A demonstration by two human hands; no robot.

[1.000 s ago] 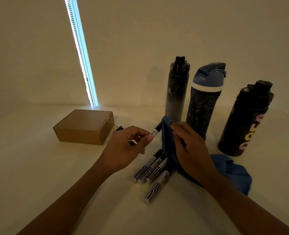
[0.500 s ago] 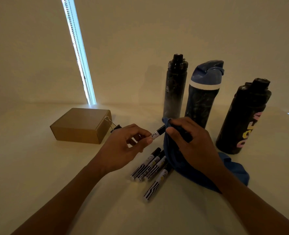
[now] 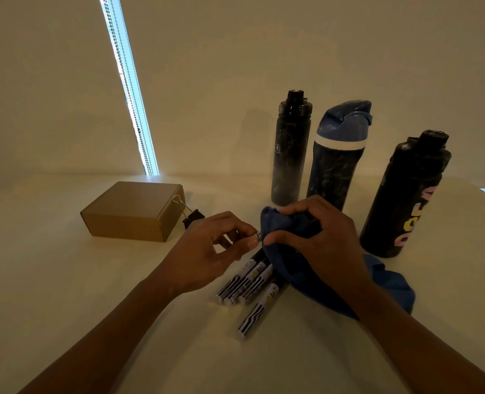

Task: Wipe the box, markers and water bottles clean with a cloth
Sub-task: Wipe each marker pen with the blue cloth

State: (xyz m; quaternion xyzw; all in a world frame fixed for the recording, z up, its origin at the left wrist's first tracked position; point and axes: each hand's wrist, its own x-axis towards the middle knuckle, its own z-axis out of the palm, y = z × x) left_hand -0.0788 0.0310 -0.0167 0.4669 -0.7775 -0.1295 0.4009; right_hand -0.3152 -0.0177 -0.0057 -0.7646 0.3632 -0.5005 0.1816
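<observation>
- Head view: left grip (image 3: pixel 207 251) was curled, thumb and fingers pinching one end of a marker (image 3: pixel 258 234). The rest of the marker was hidden in the cloth (image 3: pixel 281 220).
- Right grip (image 3: pixel 320 237) was closed round the bunched blue cloth, wrapped over the marker. The cloth's tail lay on the worktop (image 3: pixel 65 280) under the right wrist.
- Four markers (image 3: pixel 252 282) lay side by side on the worktop below the grips, far ends under the cloth.
- Box (image 3: pixel 134 210) sat closed at left, with a clip (image 3: pixel 191 216) just beside its right end.
- Upright behind the grips, left to right: slim bottle (image 3: pixel 289 155), blue-lid bottle (image 3: pixel 336 163), lettered bottle (image 3: pixel 403 200).
</observation>
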